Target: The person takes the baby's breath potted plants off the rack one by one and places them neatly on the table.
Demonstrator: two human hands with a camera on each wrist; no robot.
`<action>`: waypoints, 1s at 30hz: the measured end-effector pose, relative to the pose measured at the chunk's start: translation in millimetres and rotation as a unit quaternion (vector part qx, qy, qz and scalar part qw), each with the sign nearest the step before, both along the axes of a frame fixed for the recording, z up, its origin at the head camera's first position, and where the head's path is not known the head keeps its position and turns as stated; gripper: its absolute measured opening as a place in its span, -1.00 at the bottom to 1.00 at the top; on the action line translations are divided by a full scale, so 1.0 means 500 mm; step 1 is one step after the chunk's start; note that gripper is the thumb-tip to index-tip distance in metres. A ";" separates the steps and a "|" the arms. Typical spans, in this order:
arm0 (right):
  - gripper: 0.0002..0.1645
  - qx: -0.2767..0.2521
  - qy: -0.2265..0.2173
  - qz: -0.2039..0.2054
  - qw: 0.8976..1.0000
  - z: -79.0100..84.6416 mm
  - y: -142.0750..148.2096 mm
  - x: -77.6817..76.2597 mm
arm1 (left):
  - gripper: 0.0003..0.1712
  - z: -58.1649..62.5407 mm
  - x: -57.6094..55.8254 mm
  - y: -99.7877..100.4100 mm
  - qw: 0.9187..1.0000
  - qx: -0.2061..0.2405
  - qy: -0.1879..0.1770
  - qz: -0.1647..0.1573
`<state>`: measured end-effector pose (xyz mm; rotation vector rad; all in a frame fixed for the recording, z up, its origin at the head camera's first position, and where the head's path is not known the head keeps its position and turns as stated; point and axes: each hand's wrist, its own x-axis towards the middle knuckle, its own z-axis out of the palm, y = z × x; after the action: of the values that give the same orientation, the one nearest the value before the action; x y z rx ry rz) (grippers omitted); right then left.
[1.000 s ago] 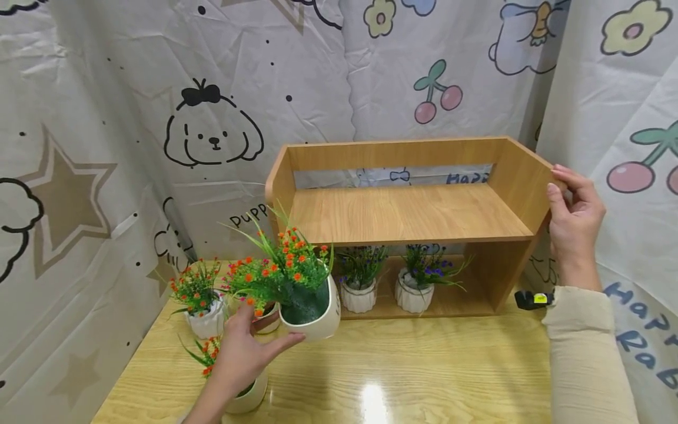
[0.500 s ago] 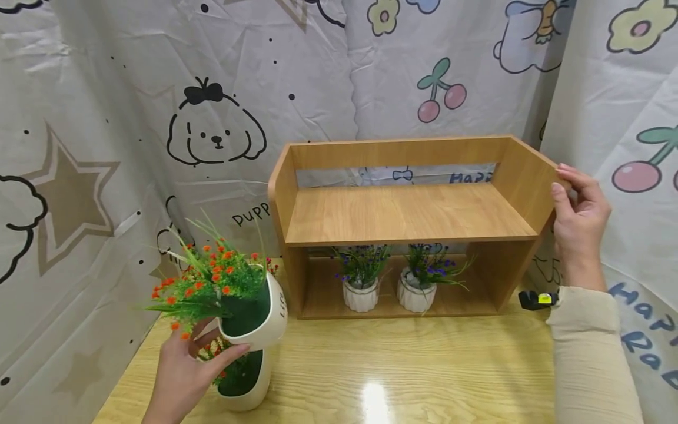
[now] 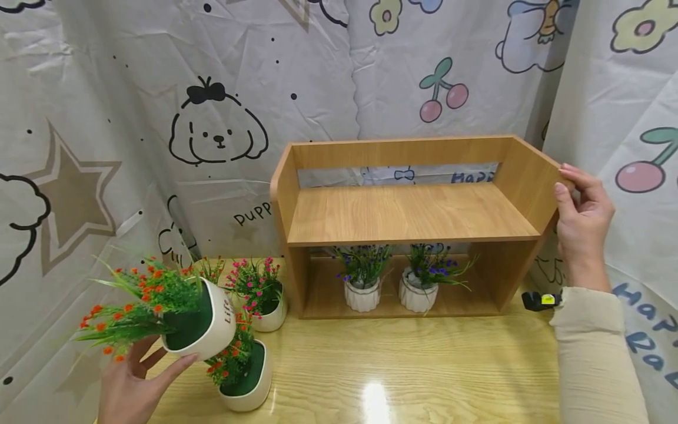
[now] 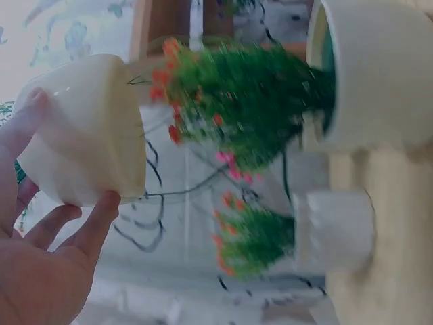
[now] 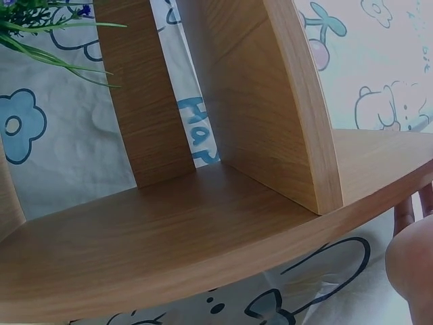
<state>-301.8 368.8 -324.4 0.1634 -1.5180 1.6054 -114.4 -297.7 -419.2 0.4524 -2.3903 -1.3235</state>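
My left hand holds a potted plant with orange flowers by its cream pot, which has "Life" lettering. This plant is raised above the table at the left and tilted, its flowers pointing left. In the left wrist view, thumb and fingers spread around the pot. At the far right, my right hand grips the front edge of the side panel of a two-level wooden shelf. Only part of that hand shows at the edge of the right wrist view.
Two white pots with purple flowers, a left one and a right one, stand on the shelf's lower level. Left of the shelf stand a pink-flowered pot, an orange-flowered pot and a fluted white pot. Printed cloth hangs behind.
My left hand has carried the orange-flowered plant left, away from the shelf front, uncovering the pink-flowered pot. My right hand has kept its grip on the shelf's side panel.
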 end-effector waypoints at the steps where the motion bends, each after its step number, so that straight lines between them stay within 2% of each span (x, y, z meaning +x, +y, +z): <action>1: -0.66 -0.002 0.003 0.002 1.000 0.000 0.000 -0.001 | 0.24 -0.004 0.000 -0.010 1.000 0.000 0.004 0.006; 5: -0.67 -0.013 0.021 0.010 1.000 -0.002 0.002 -0.002 | 0.24 -0.019 -0.001 -0.049 0.999 0.011 0.013 0.037; 9: -0.67 -0.019 0.029 0.013 0.999 -0.003 0.004 -0.004 | 0.22 -0.030 -0.006 -0.080 0.997 0.040 0.018 0.066; 14: -0.67 -0.012 0.022 0.008 1.000 -0.003 0.003 -0.005 | 0.26 -0.054 -0.006 -0.109 0.994 0.074 0.005 0.078; 18: -0.67 -0.014 0.025 0.011 1.000 -0.003 0.002 -0.004 | 0.27 -0.082 -0.006 -0.130 0.995 0.068 -0.030 0.070; 23: -0.66 -0.025 0.034 0.019 0.999 -0.003 0.002 -0.005 | 0.28 -0.119 -0.007 -0.140 0.996 0.068 -0.050 0.037; 27: -0.66 -0.024 0.035 0.018 0.999 -0.004 0.002 -0.006 | 0.28 -0.144 -0.006 -0.144 0.993 0.097 -0.059 0.015; 30: -0.66 -0.020 0.032 0.016 0.999 -0.005 0.002 -0.006 | 0.29 -0.157 -0.008 -0.152 0.990 0.108 -0.086 0.012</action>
<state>-304.7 369.8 -326.6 0.2163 -1.4402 1.6399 -118.4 -373.8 -497.9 0.6796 -2.3746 -1.6002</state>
